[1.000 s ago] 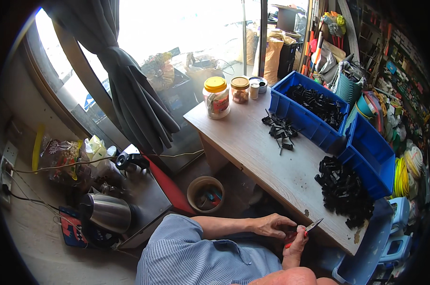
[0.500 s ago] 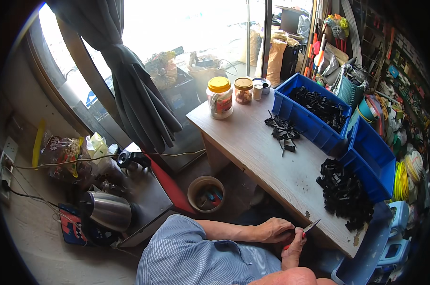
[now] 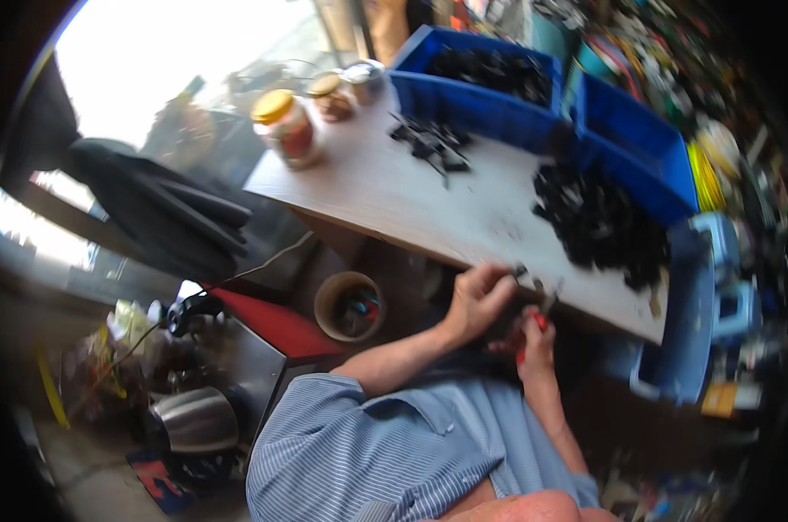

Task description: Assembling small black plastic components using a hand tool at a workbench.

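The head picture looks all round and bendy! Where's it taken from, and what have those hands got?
There's no robot, just a person wearing a camera on their head, looking down. Its very wide lens bends straight edges. The right hand grips a red-handled tool. By the left hand's fingertips is a small dark thing, too blurry to name. On the pale table are a big heap of black pieces, a smaller black pile and a yellow-lidded jar.

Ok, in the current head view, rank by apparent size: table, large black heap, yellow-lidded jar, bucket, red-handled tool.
Table
Large black heap
Yellow-lidded jar and bucket: too alike to rank
Red-handled tool
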A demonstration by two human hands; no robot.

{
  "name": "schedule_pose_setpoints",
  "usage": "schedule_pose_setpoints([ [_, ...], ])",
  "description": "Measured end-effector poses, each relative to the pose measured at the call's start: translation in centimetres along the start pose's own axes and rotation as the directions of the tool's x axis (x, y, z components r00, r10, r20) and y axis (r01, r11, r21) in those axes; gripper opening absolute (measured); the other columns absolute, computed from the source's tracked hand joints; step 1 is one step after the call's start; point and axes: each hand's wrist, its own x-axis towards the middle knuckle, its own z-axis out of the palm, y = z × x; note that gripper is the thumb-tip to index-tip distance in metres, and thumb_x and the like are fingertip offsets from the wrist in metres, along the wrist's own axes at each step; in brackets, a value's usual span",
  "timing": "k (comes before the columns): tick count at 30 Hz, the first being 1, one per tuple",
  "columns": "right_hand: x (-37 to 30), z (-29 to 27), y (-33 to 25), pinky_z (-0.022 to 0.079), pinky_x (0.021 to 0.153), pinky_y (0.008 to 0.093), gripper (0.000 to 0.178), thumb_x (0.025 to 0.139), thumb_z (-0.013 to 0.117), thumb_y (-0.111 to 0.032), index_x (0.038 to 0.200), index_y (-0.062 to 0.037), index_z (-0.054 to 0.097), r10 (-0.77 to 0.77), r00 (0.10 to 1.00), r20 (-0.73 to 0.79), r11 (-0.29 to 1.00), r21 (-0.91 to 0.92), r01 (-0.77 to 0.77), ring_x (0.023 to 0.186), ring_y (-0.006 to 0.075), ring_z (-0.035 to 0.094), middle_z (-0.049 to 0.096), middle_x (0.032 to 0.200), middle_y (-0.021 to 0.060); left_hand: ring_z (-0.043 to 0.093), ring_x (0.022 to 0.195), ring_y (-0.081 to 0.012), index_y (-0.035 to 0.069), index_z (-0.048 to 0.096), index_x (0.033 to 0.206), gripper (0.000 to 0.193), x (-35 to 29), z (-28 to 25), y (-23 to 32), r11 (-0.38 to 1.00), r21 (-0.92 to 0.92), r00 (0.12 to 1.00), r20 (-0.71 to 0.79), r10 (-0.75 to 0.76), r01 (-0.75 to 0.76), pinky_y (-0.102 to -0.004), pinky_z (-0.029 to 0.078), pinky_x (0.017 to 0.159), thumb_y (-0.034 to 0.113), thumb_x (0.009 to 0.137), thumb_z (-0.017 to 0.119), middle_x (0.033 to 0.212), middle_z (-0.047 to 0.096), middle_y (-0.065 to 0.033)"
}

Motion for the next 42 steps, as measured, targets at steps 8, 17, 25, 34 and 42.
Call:
schedule_pose_setpoints([
  [8, -0.4, 0.5, -0.1, 0.056, 0.055, 0.0304, 0.032, 0.09, 0.058, -0.026, 0.115, -0.0074, 0.052, 0.087, 0.995, -0.04, 0.987, -0.134, -0.091, 0.071, 0.014, 0.064, 0.059, 0.08, 0.0024, 0.064, 0.076, -0.0079, -0.005, 0.061, 0.113, 0.022, 1.2, 1.8, -0.6, 0.99, -0.057, 0.992, 0.018, -0.128, 0.129, -0.0225, 0.054, 0.071, 0.007, 0.095, 0.065, 0.088, 0.07, -0.0062],
  [17, -1.2, 1.2, -0.8, 0.052, 0.059, 0.0261, 0.044, 0.088, 0.06, -0.033, 0.124, -0.009, 0.051, 0.03, 0.999, 0.038, 0.96, -0.279, -0.018, 0.083, 0.0111, 0.066, 0.064, 0.086, 0.0003, 0.061, 0.074, -0.0049, -0.004, 0.062, 0.111, 0.022, 0.4, 2.4, -0.8, 0.992, -0.004, 0.992, 0.023, -0.125, 0.125, -0.0215, 0.053, 0.068, 0.009, 0.094, 0.067, 0.083, 0.069, -0.0046],
  [25, -0.7, 0.9, 0.0, 0.051, 0.06, 0.0254, 0.047, 0.088, 0.063, -0.039, 0.125, -0.0113, 0.052, 0.003, 0.999, 0.04, 0.958, -0.287, 0.008, 0.084, 0.0087, 0.063, 0.063, 0.088, -0.0008, 0.059, 0.072, -0.0046, -0.005, 0.063, 0.109, 0.023, 0.6, 2.5, -1.2, 0.994, 0.037, 0.994, 0.017, -0.104, 0.103, -0.0219, 0.051, 0.066, 0.011, 0.093, 0.068, 0.081, 0.069, -0.0046],
  [34, -0.6, 0.7, 0.2, 0.05, 0.06, 0.0236, 0.049, 0.088, 0.063, -0.038, 0.127, -0.0119, 0.05, 0.004, 0.999, 0.047, 0.965, -0.261, 0.008, 0.083, 0.0084, 0.062, 0.062, 0.091, -0.0012, 0.06, 0.072, -0.0057, -0.004, 0.064, 0.109, 0.025, 0.8, 2.4, -1.3, 0.987, 0.126, 0.994, 0.015, -0.105, 0.102, -0.0231, 0.051, 0.066, 0.013, 0.092, 0.069, 0.081, 0.07, -0.0062],
  [42, -0.4, 0.4, 0.5, 0.057, 0.065, 0.0287, 0.062, 0.085, 0.063, -0.034, 0.139, -0.0098, 0.044, 0.044, 0.997, 0.067, 0.964, -0.267, -0.025, 0.085, 0.0088, 0.059, 0.059, 0.105, 0.0011, 0.06, 0.07, -0.0056, -0.004, 0.065, 0.107, 0.024, 0.7, 2.5, -1.1, 0.98, 0.18, 0.996, 0.006, -0.086, 0.083, -0.0233, 0.051, 0.065, 0.014, 0.091, 0.07, 0.078, 0.07, -0.0072],
])
